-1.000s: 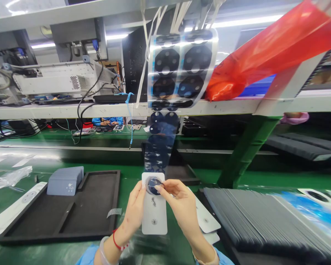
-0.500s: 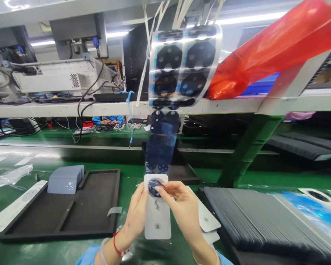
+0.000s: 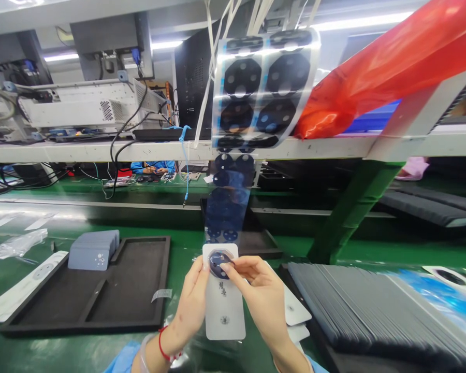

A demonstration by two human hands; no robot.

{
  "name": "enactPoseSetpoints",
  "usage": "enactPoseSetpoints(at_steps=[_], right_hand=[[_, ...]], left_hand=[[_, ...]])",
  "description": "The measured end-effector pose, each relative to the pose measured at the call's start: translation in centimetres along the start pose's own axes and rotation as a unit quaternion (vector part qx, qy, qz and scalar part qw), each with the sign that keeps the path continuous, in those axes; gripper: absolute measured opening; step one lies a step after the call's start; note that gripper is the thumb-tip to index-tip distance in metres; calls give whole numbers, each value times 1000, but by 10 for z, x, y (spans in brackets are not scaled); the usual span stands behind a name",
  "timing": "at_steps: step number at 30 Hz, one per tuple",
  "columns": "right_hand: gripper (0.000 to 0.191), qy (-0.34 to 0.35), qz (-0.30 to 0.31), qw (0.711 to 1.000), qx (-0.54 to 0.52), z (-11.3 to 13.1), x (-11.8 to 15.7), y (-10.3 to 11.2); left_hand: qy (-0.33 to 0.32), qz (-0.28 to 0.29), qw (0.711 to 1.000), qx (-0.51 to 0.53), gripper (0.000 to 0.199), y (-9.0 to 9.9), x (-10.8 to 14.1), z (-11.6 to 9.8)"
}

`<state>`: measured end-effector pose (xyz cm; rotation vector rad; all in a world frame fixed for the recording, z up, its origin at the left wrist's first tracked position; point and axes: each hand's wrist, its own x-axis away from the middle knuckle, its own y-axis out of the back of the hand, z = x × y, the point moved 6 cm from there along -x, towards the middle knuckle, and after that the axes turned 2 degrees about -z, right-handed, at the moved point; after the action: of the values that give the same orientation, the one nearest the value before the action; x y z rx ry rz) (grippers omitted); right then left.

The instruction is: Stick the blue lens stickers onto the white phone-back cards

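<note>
Card [image 3: 226, 300] before film strip [image 3: 229, 207], disc [image 3: 217, 260] on its upper end, tray [image 3: 140, 280] left, stacked panels [image 3: 353, 305] right, roll [image 3: 243, 77] above.

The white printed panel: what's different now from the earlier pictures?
The white printed panel has moved slightly right, and its lower end sits lower in view. The dark round sticker seems slightly further left on it. Nothing was taken up or let go: the left hand still holds the panel, the right hand the sticker. The black tray stayed put.
</note>
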<state>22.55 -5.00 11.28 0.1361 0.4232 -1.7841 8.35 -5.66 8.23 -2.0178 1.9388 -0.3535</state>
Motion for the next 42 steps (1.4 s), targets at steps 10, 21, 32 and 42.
enactPoseSetpoints(at_steps=[10,21,32,42], right_hand=[[25,10,-5,1000,15,-5,1,2],[24,11,-10,1000,0,-4,1,1],[24,8,-14,1000,15,-3,2,0],[25,8,-16,1000,10,-6,1,0]], left_hand=[[-7,3,1000,-12,45,-2,3,-2],[-16,9,999,-38,42,-2,4,-3],[-13,11,999,-28,43,-2,3,-1],[-18,-3,999,-39,44,-1,4,-3]])
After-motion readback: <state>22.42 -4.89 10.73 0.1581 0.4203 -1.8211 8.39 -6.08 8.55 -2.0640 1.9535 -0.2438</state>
